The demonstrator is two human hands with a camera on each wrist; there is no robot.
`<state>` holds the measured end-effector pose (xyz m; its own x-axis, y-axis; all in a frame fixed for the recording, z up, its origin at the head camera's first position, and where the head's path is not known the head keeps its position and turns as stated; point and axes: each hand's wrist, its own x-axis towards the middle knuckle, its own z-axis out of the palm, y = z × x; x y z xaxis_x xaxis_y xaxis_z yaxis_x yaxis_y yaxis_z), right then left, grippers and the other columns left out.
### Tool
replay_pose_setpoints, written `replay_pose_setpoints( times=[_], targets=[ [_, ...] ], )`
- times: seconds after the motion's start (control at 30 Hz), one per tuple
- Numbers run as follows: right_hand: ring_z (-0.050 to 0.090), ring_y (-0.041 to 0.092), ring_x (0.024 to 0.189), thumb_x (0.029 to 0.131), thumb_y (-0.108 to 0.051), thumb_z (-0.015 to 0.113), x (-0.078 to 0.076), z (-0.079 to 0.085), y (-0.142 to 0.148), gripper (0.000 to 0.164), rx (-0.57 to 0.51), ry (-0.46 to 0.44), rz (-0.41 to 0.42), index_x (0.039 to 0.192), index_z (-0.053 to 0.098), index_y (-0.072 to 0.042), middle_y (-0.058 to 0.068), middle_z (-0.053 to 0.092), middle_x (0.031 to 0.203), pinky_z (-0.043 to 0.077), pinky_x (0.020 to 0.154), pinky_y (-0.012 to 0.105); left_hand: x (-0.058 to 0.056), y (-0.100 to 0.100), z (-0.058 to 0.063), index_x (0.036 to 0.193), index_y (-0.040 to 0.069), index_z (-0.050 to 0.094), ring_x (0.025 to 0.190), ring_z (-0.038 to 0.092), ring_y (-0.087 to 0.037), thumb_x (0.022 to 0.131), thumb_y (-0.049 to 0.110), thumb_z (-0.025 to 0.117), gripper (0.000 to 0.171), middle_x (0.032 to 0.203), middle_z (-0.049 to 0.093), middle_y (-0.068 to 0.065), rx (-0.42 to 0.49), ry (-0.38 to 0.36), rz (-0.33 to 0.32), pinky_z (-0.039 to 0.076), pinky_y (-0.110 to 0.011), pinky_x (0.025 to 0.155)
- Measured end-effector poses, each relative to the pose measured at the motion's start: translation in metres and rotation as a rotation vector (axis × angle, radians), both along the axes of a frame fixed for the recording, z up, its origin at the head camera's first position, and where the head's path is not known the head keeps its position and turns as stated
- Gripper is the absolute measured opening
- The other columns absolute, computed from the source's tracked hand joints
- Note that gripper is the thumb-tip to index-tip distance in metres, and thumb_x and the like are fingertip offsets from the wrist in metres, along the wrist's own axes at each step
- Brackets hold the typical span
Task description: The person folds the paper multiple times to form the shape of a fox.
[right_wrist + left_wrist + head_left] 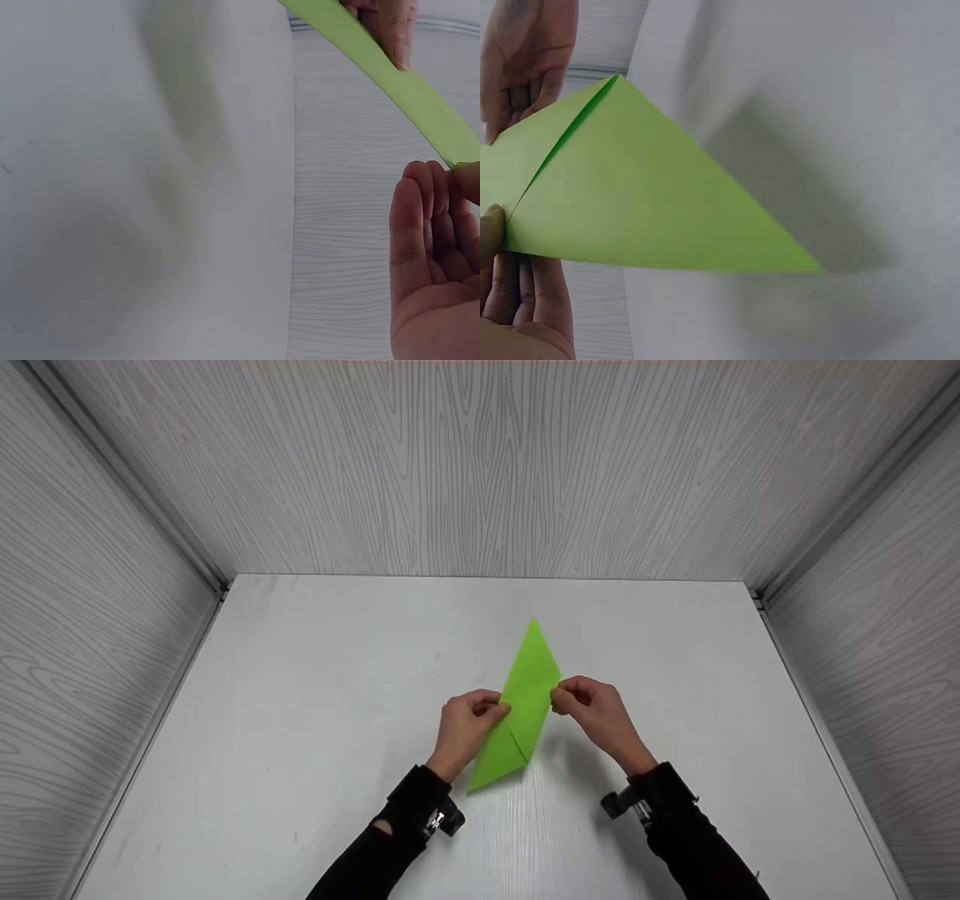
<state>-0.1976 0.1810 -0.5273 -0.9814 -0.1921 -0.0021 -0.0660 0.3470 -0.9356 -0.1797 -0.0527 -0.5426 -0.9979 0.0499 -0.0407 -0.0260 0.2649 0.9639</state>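
A folded sheet of bright green paper (531, 690) is held up between both hands, its shadow falling on the table. It forms a long slanted shape with pointed ends, and a folded edge crosses its lower part. On its left edge, the left hand (466, 727) pinches the paper between thumb and fingers. The right hand (596, 712) pinches the opposite edge, a little higher. In the left wrist view, a narrow gap shows along the fold of the green paper (652, 187). The right wrist view catches the paper (405, 90) nearly edge-on, with the right thumb and fingertips at its corner.
The white table (315, 675) spreads under the hands. Grey wood-grain panels stand at the back (480, 472), left (90, 607) and right (877, 607). Dark straps with small cameras sit on both wrists.
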Motion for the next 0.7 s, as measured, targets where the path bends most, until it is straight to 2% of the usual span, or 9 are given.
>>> replay_pose_setpoints(
  times=[0.27,0.5,0.7],
  targets=[
    [0.074,0.015,0.086,0.101,-0.023,0.070,0.010,-0.010,-0.008,0.017,0.084,0.006,0.057,0.101,0.077,-0.008,0.008,0.078,0.091,0.057,0.081,0.023,-0.001,0.002,0.006,0.115,0.000,0.077,0.100,0.077,-0.025,0.097,0.020,0.077,0.027,0.109,0.081,-0.017,0.071,0.009,0.081,0.059,-0.026,0.083],
    [0.063,0.006,0.076,0.099,-0.019,0.071,0.018,-0.017,-0.013,0.012,0.162,0.037,0.122,0.094,0.076,-0.010,0.004,0.075,0.084,0.050,0.071,0.020,-0.001,0.005,0.006,0.113,0.000,0.078,0.096,0.077,-0.021,0.097,0.018,0.077,0.025,0.106,0.081,-0.017,0.099,0.019,0.122,0.057,-0.022,0.080],
    [0.058,0.005,0.074,0.097,-0.016,0.072,0.022,-0.025,-0.015,0.009,0.191,0.026,0.178,0.090,0.075,-0.011,-0.001,0.072,0.082,0.046,0.068,0.019,0.000,0.006,0.008,0.114,0.000,0.077,0.098,0.077,-0.023,0.096,0.017,0.077,0.025,0.108,0.081,-0.017,0.117,0.012,0.130,0.060,-0.025,0.084]
  ],
)
